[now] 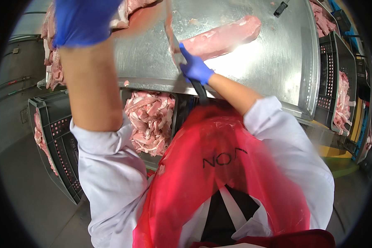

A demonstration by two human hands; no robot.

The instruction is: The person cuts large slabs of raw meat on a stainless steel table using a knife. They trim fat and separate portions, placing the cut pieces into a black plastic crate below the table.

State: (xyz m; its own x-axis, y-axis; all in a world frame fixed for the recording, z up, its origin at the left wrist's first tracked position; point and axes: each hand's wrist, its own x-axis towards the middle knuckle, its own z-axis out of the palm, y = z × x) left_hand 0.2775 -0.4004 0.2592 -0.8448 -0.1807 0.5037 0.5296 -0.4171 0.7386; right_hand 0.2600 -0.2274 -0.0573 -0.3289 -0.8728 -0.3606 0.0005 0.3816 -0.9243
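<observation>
**Knife at the edge of a pork cut on a steel desk**

The right hand [196, 68], in a blue glove, has its grip closed around the dark handle of a knife [178, 51]. The handle runs down past the wrist toward the red apron [211, 165]; the blade points up and away, blurred, with its flat side catching the light. The blade sits at the near end of a long, pale pink cut of meat [223, 39] that lies on the desk [273, 70], stretching up and to the right from the hand. The gloved fingers touch or nearly touch that near end; which, I cannot tell.

The left hand [82, 20], also in a blue glove, is raised high at the upper left with its bare forearm standing up in front of the camera. Its grip is turned away, so I cannot tell how far it is open or whether it holds anything. Just behind it, a heap of meat pieces [126, 10] lies on the far left part of the desk, some of it hanging over the left edge.

Below the desk's near edge, between the two arms, a dark crate [175, 113] holds pink trimmings [151, 122]. Another dark crate [56, 140] with meat stands to the left on the floor, and more crates [339, 78] with meat stand to the right of the desk.
</observation>
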